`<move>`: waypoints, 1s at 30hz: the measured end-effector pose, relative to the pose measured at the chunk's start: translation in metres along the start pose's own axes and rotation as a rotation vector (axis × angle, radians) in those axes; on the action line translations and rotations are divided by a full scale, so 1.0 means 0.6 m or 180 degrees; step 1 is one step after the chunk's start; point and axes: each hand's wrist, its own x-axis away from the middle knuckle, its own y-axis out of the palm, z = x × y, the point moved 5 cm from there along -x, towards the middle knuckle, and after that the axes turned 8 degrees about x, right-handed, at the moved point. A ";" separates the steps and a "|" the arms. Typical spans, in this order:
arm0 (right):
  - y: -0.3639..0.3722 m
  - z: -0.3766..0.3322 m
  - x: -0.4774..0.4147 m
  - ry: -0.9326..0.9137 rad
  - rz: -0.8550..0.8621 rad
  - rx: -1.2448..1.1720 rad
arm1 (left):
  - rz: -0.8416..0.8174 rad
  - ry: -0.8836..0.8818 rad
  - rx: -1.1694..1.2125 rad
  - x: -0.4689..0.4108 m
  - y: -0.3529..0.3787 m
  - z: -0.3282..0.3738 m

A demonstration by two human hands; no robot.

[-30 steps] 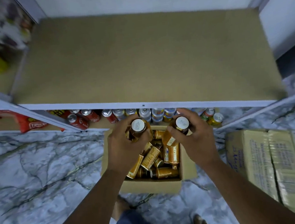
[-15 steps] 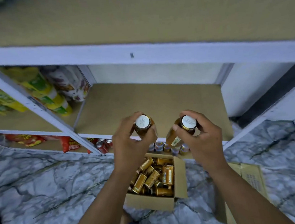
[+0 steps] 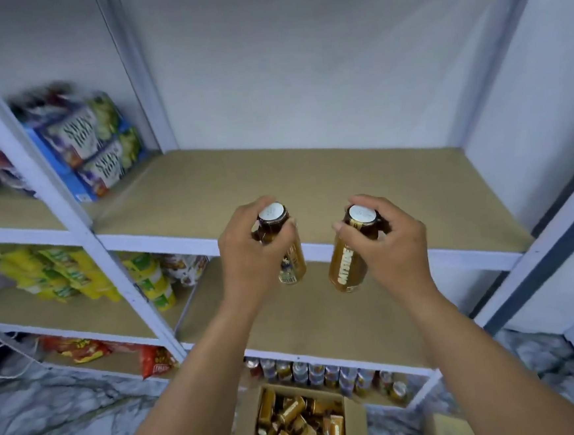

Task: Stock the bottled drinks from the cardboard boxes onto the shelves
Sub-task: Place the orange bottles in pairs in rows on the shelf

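Centre frame: left hand (image 3: 250, 251) grasps amber bottle (image 3: 286, 251) by neck, right hand (image 3: 389, 243) grasps second bottle (image 3: 347, 262), both above open box (image 3: 354, 418). Step: carrying. Next: set upright on bare upper shelf (image 3: 310, 181).

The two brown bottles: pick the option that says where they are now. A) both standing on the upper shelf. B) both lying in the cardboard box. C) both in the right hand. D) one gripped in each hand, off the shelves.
D: the left hand grips the left bottle and the right hand grips the right bottle near their white caps, both held in the air in front of the shelf board.
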 end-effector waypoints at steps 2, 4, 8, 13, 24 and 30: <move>0.015 -0.022 -0.043 -0.0032 0.0035 0.0040 | -0.0065 0.0043 -0.0010 -0.052 -0.001 0.006; 0.038 -0.036 -0.081 -0.0056 0.0039 0.0104 | -0.0185 -0.0031 -0.0013 -0.099 -0.002 0.001; 0.090 -0.027 -0.136 0.0078 0.0009 0.0179 | -0.0418 -0.0126 -0.0013 -0.166 -0.001 -0.041; 0.145 0.010 -0.165 0.0306 0.0082 0.0283 | -0.0697 -0.0127 0.0000 -0.211 0.003 -0.106; 0.201 0.051 -0.224 0.0433 -0.0095 0.0547 | -0.0806 -0.0072 -0.0007 -0.258 0.034 -0.171; 0.206 0.060 -0.222 0.0385 -0.0278 0.0439 | -0.0887 -0.0090 0.0002 -0.257 0.039 -0.183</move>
